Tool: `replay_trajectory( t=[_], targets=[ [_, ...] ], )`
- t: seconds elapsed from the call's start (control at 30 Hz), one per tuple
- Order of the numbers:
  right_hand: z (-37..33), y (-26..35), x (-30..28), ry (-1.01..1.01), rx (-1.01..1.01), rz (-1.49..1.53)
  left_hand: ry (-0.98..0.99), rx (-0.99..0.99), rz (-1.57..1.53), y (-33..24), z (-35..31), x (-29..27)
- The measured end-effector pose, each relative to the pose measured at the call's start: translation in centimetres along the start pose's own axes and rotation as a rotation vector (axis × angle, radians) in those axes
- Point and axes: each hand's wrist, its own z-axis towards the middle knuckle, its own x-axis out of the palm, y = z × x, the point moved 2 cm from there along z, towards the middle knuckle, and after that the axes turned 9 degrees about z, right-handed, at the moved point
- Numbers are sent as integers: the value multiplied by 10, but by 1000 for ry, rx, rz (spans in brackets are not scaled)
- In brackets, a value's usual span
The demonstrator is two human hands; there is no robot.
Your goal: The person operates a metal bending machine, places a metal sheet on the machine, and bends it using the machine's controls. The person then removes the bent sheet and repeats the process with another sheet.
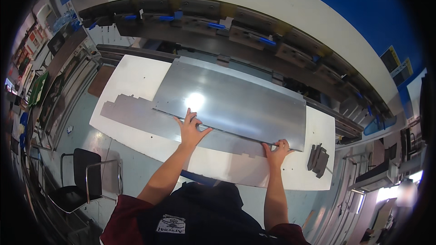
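Observation:
A large shiny sheet metal panel (236, 102) lies over a white table (141, 75), its far edge close to the machine. My left hand (190, 129) grips the panel's near edge left of its middle, thumb spread to the right and fingers over the edge. Near the right corner, my right hand (276, 154) pinches the same edge between thumb and curled fingers. Under the panel a flat grey sheet (131, 111) with a notched outline shows at the left and along the front. Its remaining part is hidden.
Beyond the table runs a press brake (204, 22) with dark tooling and several blue handles. Dark metal blocks (318, 159) rest at the table's right end. A black chair (86, 179) stands at the lower left, and metal racks (54, 90) line the left side.

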Motion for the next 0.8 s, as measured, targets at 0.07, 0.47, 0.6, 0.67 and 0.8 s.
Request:
replay_trajectory(
  t=[0.07,0.47,0.6,0.67,0.8],
  targets=[
    [-1,-2,0,4,14,16,-16,0,-24,0,-2,0],
    [10,-3,8,-30,-5,30,18,-29,-14,0,12,-2],
    [9,-1,6,-14,0,40,25,-25,21,0,12,-1],
    [10,0,4,-26,-7,40,23,-26,-2,1,12,0],
    [10,3,3,-32,-15,33,39,-26,5,0,12,0]
  ],
)
